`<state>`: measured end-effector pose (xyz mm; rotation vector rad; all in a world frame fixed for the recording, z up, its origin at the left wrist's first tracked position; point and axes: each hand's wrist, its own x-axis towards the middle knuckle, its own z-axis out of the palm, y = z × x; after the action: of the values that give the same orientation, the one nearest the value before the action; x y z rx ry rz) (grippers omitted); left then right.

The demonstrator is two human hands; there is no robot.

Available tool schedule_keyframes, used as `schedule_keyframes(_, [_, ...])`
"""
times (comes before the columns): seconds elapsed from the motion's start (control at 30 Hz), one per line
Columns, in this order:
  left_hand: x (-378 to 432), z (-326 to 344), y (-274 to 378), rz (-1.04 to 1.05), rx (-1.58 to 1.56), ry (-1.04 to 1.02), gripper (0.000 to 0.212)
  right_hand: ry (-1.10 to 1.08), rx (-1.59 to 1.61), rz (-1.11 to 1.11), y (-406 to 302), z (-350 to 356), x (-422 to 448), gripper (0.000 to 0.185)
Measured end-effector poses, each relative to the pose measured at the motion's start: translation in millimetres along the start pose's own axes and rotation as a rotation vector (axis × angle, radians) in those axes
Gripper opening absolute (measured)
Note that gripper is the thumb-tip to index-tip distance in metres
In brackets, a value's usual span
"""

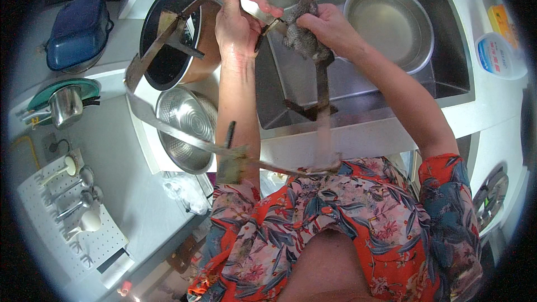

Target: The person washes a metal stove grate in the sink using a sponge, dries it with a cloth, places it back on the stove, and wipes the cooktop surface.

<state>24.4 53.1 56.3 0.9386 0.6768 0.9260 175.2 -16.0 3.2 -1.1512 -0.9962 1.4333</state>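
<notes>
A large bent metal frame (144, 111), with dark, grimy brackets, reaches from my hands down past the counter edge towards my lap. At the upper middle, my left hand (237, 23) grips one shiny part of it, thumb on top. My right hand (323, 25) pinches a grey, wet-looking cloth or scouring pad (308, 35) against another part, above the sink (310, 88). One dark arm of the frame hangs below the pad. The hidden fingers of my right hand cannot be made out.
A round metal basin (390, 29) holding liquid stands in the sink. Left of it are a large dark-lined pot (168, 50) and a perforated metal colander (184, 130). A plastic tub (499, 56) sits at right. Utensils hang on a white pegboard (111, 226).
</notes>
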Motion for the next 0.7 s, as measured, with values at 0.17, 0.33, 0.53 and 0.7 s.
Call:
schedule_keyframes(0.17, [-0.7,-2.8,-2.2,0.015,0.013,-0.022,0.047,-0.018,-0.168,-0.271,-10.8,6.9,-0.1,0.025])
schedule_keyframes(0.33, [5.9,8.3,-5.8,-0.024,-0.109,0.043,0.044,0.047,-0.417,-0.273,-10.8,3.5,1.7,0.028])
schedule_keyframes(0.53, [2.4,1.0,-6.7,-0.058,-0.056,0.087,0.046,0.024,-0.348,-0.196,-1.5,2.5,-16.0,0.027])
schedule_keyframes(0.7, [3.0,9.5,-7.4,-0.026,-0.128,0.097,0.042,0.051,-0.315,-0.260,-4.2,1.8,-12.7,0.027])
